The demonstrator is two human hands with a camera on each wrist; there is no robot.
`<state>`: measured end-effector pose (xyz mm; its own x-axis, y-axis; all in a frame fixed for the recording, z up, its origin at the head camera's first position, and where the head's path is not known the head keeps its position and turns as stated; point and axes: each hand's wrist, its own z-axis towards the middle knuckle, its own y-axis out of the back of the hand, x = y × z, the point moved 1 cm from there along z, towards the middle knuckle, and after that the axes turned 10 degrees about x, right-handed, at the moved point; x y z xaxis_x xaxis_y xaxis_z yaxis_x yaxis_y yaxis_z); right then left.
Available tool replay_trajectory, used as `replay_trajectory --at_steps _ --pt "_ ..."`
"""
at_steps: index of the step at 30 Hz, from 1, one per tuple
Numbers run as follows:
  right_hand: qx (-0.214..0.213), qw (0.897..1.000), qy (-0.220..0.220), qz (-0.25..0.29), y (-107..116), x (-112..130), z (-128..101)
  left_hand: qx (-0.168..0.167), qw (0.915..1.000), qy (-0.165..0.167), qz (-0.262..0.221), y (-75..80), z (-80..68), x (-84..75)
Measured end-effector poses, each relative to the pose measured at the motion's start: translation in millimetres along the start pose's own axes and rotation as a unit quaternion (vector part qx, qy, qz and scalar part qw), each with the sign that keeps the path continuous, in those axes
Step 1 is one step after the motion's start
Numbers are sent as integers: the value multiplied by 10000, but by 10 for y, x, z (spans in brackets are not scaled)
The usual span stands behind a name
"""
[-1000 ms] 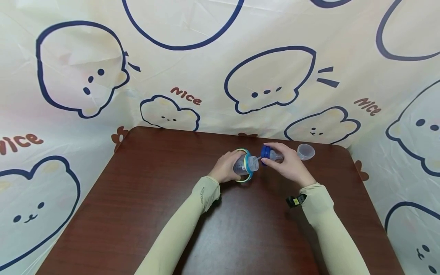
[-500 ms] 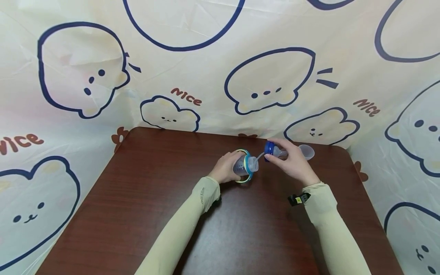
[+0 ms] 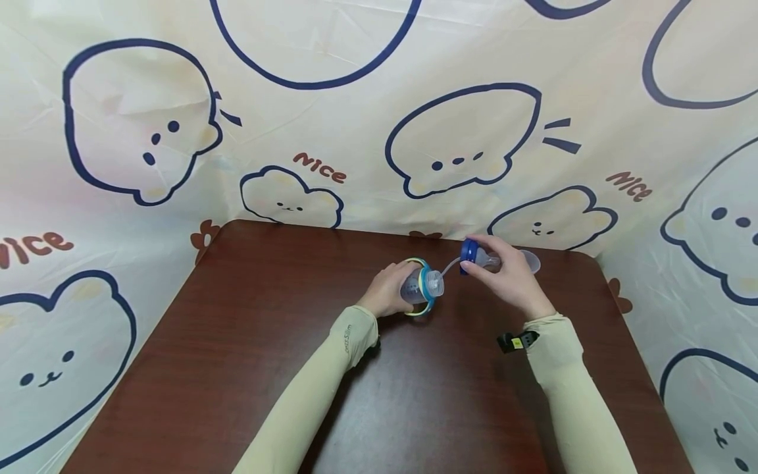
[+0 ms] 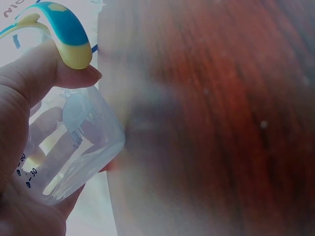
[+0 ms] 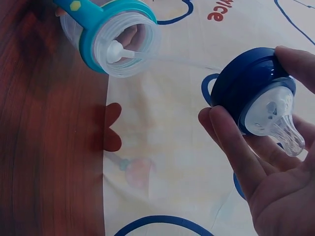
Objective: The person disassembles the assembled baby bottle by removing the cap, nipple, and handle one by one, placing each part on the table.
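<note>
My left hand (image 3: 387, 288) grips a clear baby bottle (image 4: 98, 147) with blue-and-yellow handles, tilted so its open threaded mouth (image 3: 435, 284) points right. Across from it, my right hand (image 3: 506, 273) holds a dark blue collar (image 5: 251, 81) by its edge between thumb and fingers. A clear nipple (image 5: 278, 118) sticks out of the collar toward my right palm. From the collar's other side a thin straw tube (image 5: 167, 60) runs to the bottle, and its white weighted end (image 5: 114, 51) sits inside the mouth.
A clear cup-shaped cover (image 3: 532, 261) stands behind my right hand near the back right of the brown table (image 3: 266, 329). Cloth with cartoon drawings (image 3: 355, 131) hangs along the table's back and sides. A dark device (image 3: 517, 342) is strapped at my right wrist.
My right hand has drawn the blue collar right and slightly up, away from the bottle, so more of the straw tube shows between them. The left hand and bottle stay nearly still.
</note>
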<state>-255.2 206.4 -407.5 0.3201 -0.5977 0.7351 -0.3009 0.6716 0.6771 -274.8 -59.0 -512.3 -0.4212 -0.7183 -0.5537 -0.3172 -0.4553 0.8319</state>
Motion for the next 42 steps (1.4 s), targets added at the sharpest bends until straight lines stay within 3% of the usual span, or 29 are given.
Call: replay_trajectory --at_steps 25,42 --pt "-550 9984 -61 143 206 -96 7 -32 10000 -16 -27 -5 -17 -3" --pt "-468 9960 -696 297 146 -362 161 -13 10000 -25 23 5 -13 2"
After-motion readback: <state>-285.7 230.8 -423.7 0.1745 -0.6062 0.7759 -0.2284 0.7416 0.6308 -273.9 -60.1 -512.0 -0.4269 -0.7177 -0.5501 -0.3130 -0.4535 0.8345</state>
